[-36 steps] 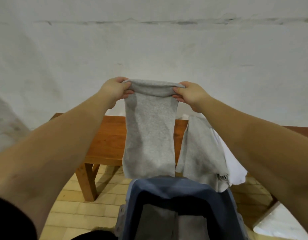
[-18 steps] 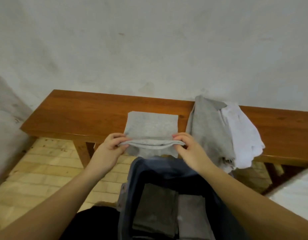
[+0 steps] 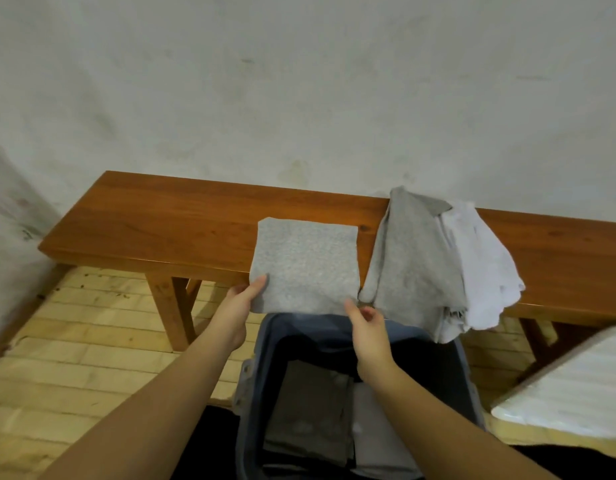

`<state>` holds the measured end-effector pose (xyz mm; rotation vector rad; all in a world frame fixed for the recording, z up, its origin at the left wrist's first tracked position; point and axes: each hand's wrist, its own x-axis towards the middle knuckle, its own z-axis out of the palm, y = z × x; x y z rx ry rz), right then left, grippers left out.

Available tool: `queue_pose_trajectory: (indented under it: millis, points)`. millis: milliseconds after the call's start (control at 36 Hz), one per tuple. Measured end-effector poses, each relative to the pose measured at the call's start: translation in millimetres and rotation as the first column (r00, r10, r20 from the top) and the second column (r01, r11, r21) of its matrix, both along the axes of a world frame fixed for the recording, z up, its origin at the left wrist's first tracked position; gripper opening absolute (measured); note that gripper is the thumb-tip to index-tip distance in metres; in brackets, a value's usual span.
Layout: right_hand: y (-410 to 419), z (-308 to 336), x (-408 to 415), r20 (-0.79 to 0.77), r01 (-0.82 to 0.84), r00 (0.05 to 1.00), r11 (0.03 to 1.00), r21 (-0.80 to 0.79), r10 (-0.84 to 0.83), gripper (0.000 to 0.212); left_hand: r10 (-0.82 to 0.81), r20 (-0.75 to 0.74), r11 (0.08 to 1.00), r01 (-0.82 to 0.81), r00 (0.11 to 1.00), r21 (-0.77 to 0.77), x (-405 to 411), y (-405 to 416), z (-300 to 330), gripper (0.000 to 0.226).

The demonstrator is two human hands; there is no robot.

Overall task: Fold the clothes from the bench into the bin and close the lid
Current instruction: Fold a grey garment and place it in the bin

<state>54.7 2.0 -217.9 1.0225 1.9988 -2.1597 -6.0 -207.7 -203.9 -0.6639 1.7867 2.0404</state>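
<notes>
Folded light-grey knit square (image 3: 304, 265) flat on brown wooden worktop (image 3: 143, 223), near edge overhanging open blue-grey plastic bin (image 3: 467, 372). Pinched at near corners by left hand (image 3: 237, 306) and right hand (image 3: 367, 323), equally close. Bin directly beneath, toward body.

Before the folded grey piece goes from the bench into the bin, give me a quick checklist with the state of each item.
1. Folded grey cloth squared on the bench: ok.
2. Left hand grips its near left corner: ok.
3. Right hand grips the near right corner: cannot tell.
4. Bin open, lid off: ok.
5. Room above the clothes in the bin: ok.
6. Bench cleared: not ok, a grey and white pile remains.
</notes>
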Motion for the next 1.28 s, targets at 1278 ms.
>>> queue_pose_trajectory:
  millis: [1278]
  points:
    - [162.6, -51.2, 105.1, 0.582, -0.069, 0.751, 0.914, -0.4, 0.311, 0.021, -0.275, 0.55, 0.951, 0.307, 0.789, 0.035, 115.2, 113.7, -39.8, 0.015]
